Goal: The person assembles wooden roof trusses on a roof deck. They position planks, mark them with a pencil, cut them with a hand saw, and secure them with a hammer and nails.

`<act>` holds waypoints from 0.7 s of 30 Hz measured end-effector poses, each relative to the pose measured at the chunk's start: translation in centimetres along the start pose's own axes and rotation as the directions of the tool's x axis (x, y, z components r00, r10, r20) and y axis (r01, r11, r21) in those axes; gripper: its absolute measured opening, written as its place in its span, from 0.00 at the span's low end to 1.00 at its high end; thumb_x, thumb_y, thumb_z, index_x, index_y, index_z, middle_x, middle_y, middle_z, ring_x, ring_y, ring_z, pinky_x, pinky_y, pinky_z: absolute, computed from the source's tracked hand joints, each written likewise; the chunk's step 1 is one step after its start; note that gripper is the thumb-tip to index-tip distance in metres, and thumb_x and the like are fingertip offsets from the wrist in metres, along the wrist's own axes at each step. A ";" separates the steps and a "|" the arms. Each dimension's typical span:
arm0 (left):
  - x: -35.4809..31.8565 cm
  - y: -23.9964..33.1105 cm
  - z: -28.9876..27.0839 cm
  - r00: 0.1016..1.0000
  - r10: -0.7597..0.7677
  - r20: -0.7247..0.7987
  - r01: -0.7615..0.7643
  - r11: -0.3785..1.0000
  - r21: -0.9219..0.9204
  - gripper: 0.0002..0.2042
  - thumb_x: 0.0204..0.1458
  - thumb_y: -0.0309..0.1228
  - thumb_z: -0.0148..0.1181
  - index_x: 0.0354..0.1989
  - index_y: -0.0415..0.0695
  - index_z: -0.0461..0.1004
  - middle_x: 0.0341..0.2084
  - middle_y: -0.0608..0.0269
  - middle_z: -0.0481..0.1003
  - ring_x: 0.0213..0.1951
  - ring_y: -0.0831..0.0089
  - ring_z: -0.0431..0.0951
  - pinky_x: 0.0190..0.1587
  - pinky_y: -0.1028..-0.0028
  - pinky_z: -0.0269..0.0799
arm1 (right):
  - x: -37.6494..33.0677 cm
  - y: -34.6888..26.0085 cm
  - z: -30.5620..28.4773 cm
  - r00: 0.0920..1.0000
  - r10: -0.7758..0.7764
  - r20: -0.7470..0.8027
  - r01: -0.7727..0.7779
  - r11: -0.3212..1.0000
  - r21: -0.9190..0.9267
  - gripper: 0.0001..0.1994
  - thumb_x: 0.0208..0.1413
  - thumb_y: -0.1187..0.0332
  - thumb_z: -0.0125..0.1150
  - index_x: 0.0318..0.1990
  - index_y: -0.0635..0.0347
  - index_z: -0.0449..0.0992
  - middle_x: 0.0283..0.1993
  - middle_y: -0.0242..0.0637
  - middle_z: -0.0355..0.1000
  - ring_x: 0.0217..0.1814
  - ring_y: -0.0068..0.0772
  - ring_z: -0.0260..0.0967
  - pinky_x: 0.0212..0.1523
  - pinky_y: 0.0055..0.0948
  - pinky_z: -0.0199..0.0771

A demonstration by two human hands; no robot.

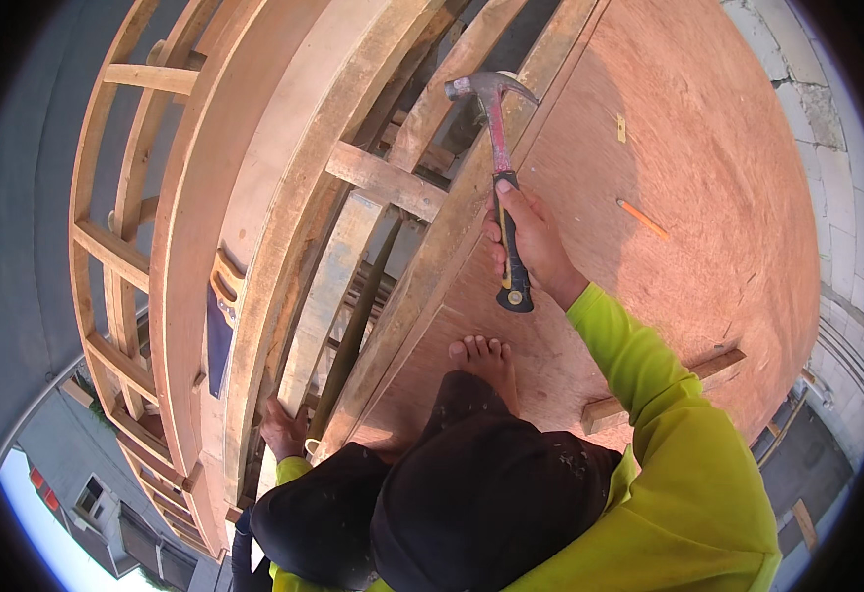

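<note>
My right hand (536, 232) is wrapped round the black and yellow handle of a claw hammer (500, 138). The hammer's worn red neck and metal head are raised over the edge of a plywood sheet (570, 326). Lower down on the left, my left hand (282, 431) is closed at the near end of a pale wooden batten (325, 286); part of its fingers is hidden. A short wooden crosspiece (385, 181) spans the gap between the beams, just left of the hammer.
An orange pencil (642, 218) and a small yellowish piece (621, 128) lie on the plywood. A handsaw (223, 311) with a wooden handle rests on the left. Beyond it stands a curved-looking timber frame (161, 247). A wood strip (664, 390) lies beside my right sleeve; my bare foot (487, 367) is on the plywood.
</note>
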State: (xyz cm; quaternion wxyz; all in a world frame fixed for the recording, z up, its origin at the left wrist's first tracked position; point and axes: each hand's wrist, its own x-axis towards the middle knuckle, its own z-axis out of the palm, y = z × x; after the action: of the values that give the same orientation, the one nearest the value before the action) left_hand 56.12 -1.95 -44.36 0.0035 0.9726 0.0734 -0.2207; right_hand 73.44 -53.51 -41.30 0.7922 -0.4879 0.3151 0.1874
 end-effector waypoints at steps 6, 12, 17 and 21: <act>-0.6 1.5 -0.2 1.000 -0.001 -0.015 0.000 0.999 -0.038 0.32 0.37 0.39 0.77 0.50 0.43 0.67 0.34 0.45 0.78 0.35 0.41 0.79 0.37 0.50 0.74 | -2.5 2.4 -0.5 0.999 0.052 0.003 -0.052 0.998 -0.035 0.18 0.70 0.49 0.48 0.42 0.56 0.66 0.22 0.30 0.64 0.13 0.21 0.63 0.13 0.24 0.68; -1.2 1.5 0.0 0.999 0.026 -0.042 -0.028 0.999 -0.046 0.32 0.36 0.39 0.77 0.49 0.43 0.67 0.35 0.47 0.77 0.38 0.43 0.79 0.37 0.51 0.74 | -4.5 0.8 -1.3 0.990 -0.124 -0.062 0.126 0.992 0.024 0.17 0.71 0.50 0.45 0.45 0.55 0.65 0.23 0.30 0.64 0.14 0.21 0.63 0.13 0.23 0.68; -1.3 1.5 0.5 0.998 0.048 -0.051 -0.050 0.998 -0.044 0.31 0.36 0.39 0.78 0.48 0.44 0.67 0.34 0.47 0.77 0.37 0.43 0.79 0.37 0.51 0.74 | -4.8 1.5 -1.0 0.942 -0.271 -0.200 0.302 0.943 0.141 0.17 0.71 0.50 0.45 0.45 0.55 0.65 0.23 0.31 0.64 0.14 0.21 0.62 0.13 0.24 0.68; -1.3 0.9 1.1 0.998 0.056 -0.020 -0.057 0.998 -0.021 0.32 0.36 0.39 0.77 0.49 0.43 0.67 0.34 0.45 0.77 0.36 0.42 0.79 0.35 0.50 0.74 | -5.6 4.8 0.5 0.993 -0.078 -0.084 0.074 0.996 -0.056 0.16 0.71 0.51 0.46 0.43 0.55 0.65 0.23 0.31 0.65 0.15 0.21 0.63 0.13 0.24 0.69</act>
State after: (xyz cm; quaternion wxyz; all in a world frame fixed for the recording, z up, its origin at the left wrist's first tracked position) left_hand 54.66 -3.09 -44.81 0.0194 0.9762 0.0483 -0.2104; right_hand 66.57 -50.80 -40.48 0.7714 -0.5277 0.3250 0.1442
